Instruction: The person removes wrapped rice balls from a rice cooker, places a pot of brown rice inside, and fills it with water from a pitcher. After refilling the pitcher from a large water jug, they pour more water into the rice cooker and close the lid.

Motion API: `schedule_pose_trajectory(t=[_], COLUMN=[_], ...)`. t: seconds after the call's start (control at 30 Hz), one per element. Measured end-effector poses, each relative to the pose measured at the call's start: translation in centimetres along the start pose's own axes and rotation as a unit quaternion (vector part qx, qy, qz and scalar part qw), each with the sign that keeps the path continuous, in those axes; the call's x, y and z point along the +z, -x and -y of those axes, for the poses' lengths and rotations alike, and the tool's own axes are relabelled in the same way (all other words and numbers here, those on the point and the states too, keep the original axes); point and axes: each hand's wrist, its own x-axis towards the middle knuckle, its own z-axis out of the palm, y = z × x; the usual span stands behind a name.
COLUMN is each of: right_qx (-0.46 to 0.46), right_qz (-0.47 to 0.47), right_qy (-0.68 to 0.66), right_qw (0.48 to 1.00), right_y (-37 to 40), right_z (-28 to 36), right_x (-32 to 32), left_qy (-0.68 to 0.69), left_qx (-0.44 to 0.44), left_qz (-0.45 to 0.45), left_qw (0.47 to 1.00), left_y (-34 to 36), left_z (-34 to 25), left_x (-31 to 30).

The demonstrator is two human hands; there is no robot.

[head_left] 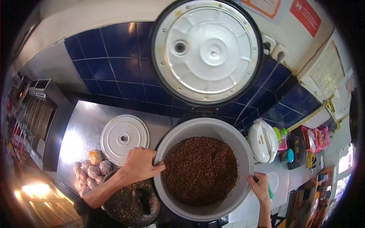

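Note:
A large grey metal pot [173,133] sits in the cooker below its raised round lid [207,53]. Reddish-brown, grainy food [199,171] fills much of it. My left hand [140,162] grips the pot's left rim, thumb over the inside edge. On the opposite side, my right hand [260,186] is closed on the right rim. Under my left forearm is a dark round pan [125,207] with dark, crumbly bits in it. A thin green handle [270,192] shows beside my right hand.
A flat round metal lid [125,133] and several wrapped balls [91,173] lie on the steel counter [85,125] to the left. A white rice cooker [262,140] stands at right, with pink baskets [322,137] beyond. Blue tiles [121,64] line the wall.

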Motion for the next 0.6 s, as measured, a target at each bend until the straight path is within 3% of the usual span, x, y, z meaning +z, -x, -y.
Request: schedule_pose_trajectory(t=[0.07,0.13,0.23,0.27,0.3,0.37,0.43,0.5,0.53,0.6], right_qx=[0.005,-0.088,-0.121,-0.1,-0.093,-0.073,-0.096,-0.202,-0.183,-0.201], right_qz=[-0.002,-0.01,-0.038,-0.067,-0.075,-0.146,-0.133,-0.09,-0.039,-0.048], right_qy=[0.013,0.134,0.182,0.133,0.126,-0.01,-0.132,-0.206,-0.263,-0.302], right_qw=[1.0,0.987,0.975,0.984,0.985,0.986,0.978,0.953,0.946,0.931], right_y=[0.6,0.2,1.4,2.2,2.5,2.5,0.3,-3.0,-5.1,-7.8], right_z=[0.2,0.0,2.4,3.4,3.0,1.2,-2.3,-2.8,-3.6,-2.1], right_x=[-0.3,-0.5,-3.7,-5.0,-5.3,-6.1,-4.0,-2.3,-1.2,-0.7], left_qy=[-0.042,-0.191,-0.206,-0.206,-0.145,-0.071,-0.024,0.039,0.065,0.07], left_qx=[0.018,0.027,0.005,-0.018,0.01,0.053,0.026,-0.005,-0.052,-0.094], left_qz=[0.008,0.061,-0.065,-0.113,-0.191,-0.308,-0.337,-0.395,-0.399,-0.429], left_qw=[0.999,0.979,0.976,0.972,0.971,0.947,0.941,0.918,0.913,0.895], left_y=[0.2,-0.5,-0.7,-1.1,-1.2,-2.6,-2.0,-0.9,0.5,4.1], left_z=[-0.8,-2.1,-7.8,-8.5,-10.3,-11.5,-10.7,-7.6,-6.4,-2.6], left_x=[-0.4,-2.1,-8.3,-9.3,-10.8,-11.4,-9.1,-4.4,-1.4,5.8])
